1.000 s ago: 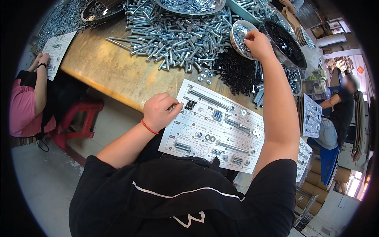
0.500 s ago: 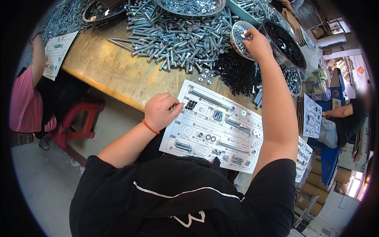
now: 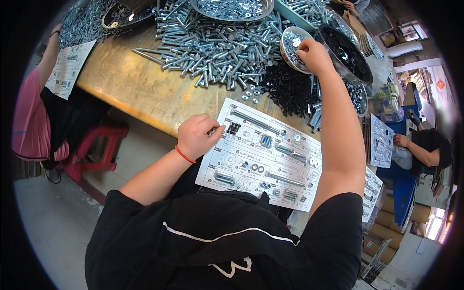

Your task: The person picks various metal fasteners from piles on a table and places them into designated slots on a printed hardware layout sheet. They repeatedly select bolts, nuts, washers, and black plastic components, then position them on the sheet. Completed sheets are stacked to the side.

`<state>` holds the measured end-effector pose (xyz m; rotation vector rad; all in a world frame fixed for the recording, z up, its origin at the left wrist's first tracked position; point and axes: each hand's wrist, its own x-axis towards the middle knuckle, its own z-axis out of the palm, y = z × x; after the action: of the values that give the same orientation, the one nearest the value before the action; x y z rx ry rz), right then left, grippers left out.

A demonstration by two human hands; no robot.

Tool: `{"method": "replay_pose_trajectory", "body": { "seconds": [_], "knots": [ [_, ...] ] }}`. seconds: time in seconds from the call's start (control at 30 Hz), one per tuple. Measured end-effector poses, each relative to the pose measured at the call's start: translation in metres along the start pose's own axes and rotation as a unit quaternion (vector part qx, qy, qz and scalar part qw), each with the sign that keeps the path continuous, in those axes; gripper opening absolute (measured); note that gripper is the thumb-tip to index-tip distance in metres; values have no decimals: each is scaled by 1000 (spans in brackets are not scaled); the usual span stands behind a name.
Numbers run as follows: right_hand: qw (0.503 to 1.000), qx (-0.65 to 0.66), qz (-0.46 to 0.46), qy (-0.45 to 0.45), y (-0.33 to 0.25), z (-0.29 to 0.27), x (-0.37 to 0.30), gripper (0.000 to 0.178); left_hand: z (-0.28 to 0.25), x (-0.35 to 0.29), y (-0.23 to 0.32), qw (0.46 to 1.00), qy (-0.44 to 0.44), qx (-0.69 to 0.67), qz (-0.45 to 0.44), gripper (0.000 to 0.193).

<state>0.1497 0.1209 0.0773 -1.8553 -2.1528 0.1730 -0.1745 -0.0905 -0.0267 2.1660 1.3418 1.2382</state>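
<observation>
My right hand (image 3: 315, 55) is over a small white bowl (image 3: 285, 54) with a patterned side. Its fingers are bent together at the bowl's right side, among small silver washers (image 3: 293, 40); whatever they pinch is hidden. My left hand (image 3: 195, 137), with a red cord at the wrist, is closed at the left edge of a white printed sheet (image 3: 223, 159). A bit of grey metal shows in the curl of its fingers, too small to name. On the sheet lie long bolts (image 3: 256, 119), black screws (image 3: 234, 128), washers (image 3: 257, 168) and short bolts (image 3: 291, 195), beside printed outlines.
A heap of silver bolts (image 3: 212, 46) covers the far table (image 3: 140, 79). Black screws (image 3: 290, 89) lie below the bowl, with a black pan (image 3: 345, 53) to its right. A plate of washers (image 3: 232, 7) stands behind. Co-workers sit left, beside a red stool (image 3: 104, 150), and right.
My right hand has shifted slightly left and down within the bowl. My left hand and the sheet stay put. The co-worker at right has moved an arm toward another sheet.
</observation>
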Motion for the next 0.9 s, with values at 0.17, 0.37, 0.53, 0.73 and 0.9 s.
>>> {"method": "replay_pose_trajectory", "body": {
  "seconds": [0.17, 0.37, 0.53, 0.73, 0.9],
  "knots": [
    [983, 138, 50, 108, -6, -7, -15, 23, 1, 0, 0, 999, -8, -8, -32, 14],
    [865, 493, 80, 54, -82, -9, -81, 15, -2, 6, 4, 894, 37, -365, -258, 18],
    [839, 537, 12, -86, -154, 24, -174, 11, -2, 38, 49, 494, -34, -773, -397, 48],
    [929, 346, -17, -132, -177, 18, -227, 14, 3, 32, 73, 411, -91, -784, -456, 42],
    [946, 316, -68, -15, -169, 33, -246, 18, 17, 19, 79, 402, -104, -768, -487, 40]
  ]
}}
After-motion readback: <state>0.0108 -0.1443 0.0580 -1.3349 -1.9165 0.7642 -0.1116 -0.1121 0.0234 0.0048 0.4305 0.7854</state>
